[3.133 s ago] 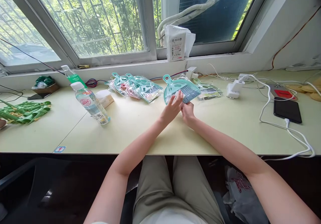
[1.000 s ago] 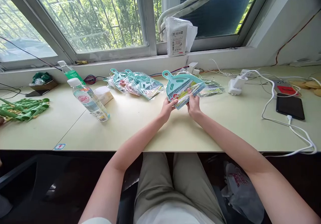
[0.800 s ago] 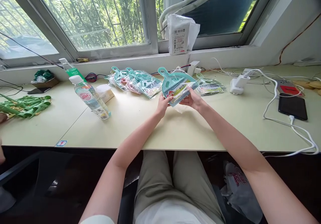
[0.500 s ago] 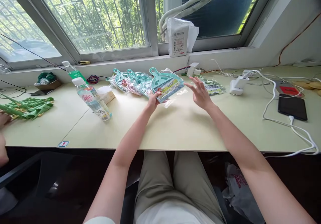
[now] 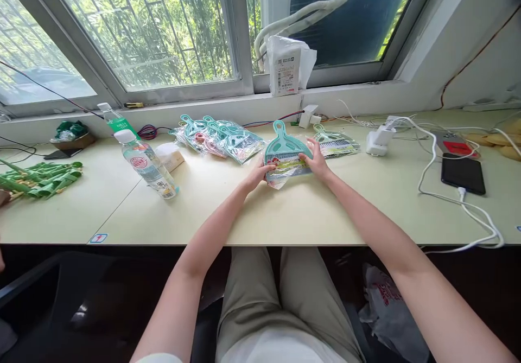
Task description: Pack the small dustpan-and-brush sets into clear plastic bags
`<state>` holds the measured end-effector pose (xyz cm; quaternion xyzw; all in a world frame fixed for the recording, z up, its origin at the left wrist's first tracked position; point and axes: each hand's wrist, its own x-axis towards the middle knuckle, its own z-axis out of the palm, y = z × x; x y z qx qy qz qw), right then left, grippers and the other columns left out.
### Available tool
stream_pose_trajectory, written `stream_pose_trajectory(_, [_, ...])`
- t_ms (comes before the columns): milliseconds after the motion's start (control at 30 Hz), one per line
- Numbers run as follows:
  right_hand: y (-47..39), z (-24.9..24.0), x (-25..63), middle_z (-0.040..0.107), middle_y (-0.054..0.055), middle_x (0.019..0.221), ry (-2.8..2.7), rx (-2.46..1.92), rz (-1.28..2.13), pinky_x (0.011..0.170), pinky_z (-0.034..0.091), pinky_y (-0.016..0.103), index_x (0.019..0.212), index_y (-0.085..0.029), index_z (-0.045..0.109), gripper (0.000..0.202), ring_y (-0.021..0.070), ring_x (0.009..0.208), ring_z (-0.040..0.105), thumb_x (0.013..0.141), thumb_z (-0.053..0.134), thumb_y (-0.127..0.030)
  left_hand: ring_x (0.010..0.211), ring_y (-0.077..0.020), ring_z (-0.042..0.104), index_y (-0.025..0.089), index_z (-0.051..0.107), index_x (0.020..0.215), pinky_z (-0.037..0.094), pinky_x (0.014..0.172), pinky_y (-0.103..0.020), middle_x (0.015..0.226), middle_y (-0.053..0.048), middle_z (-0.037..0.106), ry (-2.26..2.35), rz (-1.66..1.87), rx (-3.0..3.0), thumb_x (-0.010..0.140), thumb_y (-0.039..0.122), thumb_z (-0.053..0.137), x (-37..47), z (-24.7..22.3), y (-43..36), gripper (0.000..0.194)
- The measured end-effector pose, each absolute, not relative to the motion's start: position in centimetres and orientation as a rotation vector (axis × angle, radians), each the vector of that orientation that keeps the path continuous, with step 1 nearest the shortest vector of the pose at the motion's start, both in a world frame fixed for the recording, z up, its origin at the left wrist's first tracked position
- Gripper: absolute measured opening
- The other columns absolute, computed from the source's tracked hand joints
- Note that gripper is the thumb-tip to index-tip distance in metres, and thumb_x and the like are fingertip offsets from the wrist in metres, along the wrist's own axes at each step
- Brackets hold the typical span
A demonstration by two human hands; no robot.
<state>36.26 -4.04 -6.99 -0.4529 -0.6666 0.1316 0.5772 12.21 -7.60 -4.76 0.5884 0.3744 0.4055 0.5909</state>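
Observation:
A teal mini dustpan set [image 5: 287,148] in a clear plastic bag is upright above the table, its handle with a hanging hole pointing up. A printed label crosses its lower half. My left hand [image 5: 259,173] grips its lower left edge, and my right hand [image 5: 316,159] closes on its right side. Behind and to the left lies a pile of similar bagged teal dustpans [image 5: 222,138], some with pink parts. Another bagged dustpan [image 5: 337,143] lies flat just beyond my right hand.
Left of my hands stand a clear bottle [image 5: 147,166], a green-labelled bottle [image 5: 116,119] and a tissue pack [image 5: 170,157]. Green plant-like pieces [image 5: 44,178] lie far left. At right are a white charger [image 5: 379,140], a black phone [image 5: 463,173] and loose white cables [image 5: 425,181].
My right hand has come in from the right and taken hold of the dustpan set. The set has turned from tilted to upright and moved rightward, away from the pile.

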Motion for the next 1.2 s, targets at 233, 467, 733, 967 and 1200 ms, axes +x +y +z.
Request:
stream_pose_trajectory(233, [-2.7,-8.0,36.6,0.061,0.012,0.132,-1.499,-1.175,0.518,0.105,0.041,0.049,0.13,-0.024,0.054,0.065,0.0314,0.119,0.058,0.08,0.058,-0.066,0.105,-0.0285,0.066,0.035,0.012,0.154,0.06,0.063,-0.031,0.145,-0.016,0.049,0.799,1.04,1.393,0.077,0.045,0.071,13.0,-3.2,-9.1,0.098])
stream_pose_trajectory(467, [-3.3,-7.2,36.6,0.058,0.012,0.135,-1.363,-1.213,0.47,0.102,0.044,0.04,0.129,-0.023,0.051,0.064,0.0263,0.12,0.056,0.08,0.06,-0.064,0.138,-0.0316,0.043,0.045,0.002,0.154,0.054,0.09,-0.036,0.154,-0.011,0.037,0.621,1.11,1.686,0.05,0.022,0.092,13.2,-1.3,-10.9,0.14])
stream_pose_trajectory(733, [-3.4,-7.4,36.4,0.061,0.013,0.127,-1.415,-1.278,0.413,0.098,0.047,0.041,0.128,-0.023,0.05,0.061,0.0266,0.116,0.058,0.084,0.052,-0.065,0.118,-0.0286,0.055,0.021,0.074,0.085,0.04,0.106,-0.044,0.106,-0.01,0.068,1.046,1.259,1.97,0.09,0.045,0.057,13.0,-2.6,-9.0,0.03])
stream_pose_trajectory(967, [-2.9,-7.8,37.4,0.061,0.013,0.124,-1.314,-1.295,0.514,0.093,0.049,0.043,0.125,-0.022,0.052,0.058,0.0254,0.105,0.061,0.081,0.059,-0.06,0.13,-0.0354,0.045,0.027,0.066,0.122,0.048,0.1,-0.044,0.138,-0.013,0.049,0.841,0.981,2.097,0.049,0.038,0.093,12.7,-2.3,-9.8,0.079])
stream_pose_trajectory(1200, [-4.0,-6.9,36.5,0.06,0.014,0.128,-1.459,-1.275,0.52,0.099,0.048,0.048,0.133,-0.022,0.047,0.062,0.0275,0.111,0.061,0.087,0.05,-0.063,0.115,-0.0279,0.058,0.022,0.072,0.101,0.053,0.092,-0.041,0.114,-0.008,0.066,1.034,1.302,1.508,0.081,0.039,0.067,13.8,-4.3,-8.8,0.027])
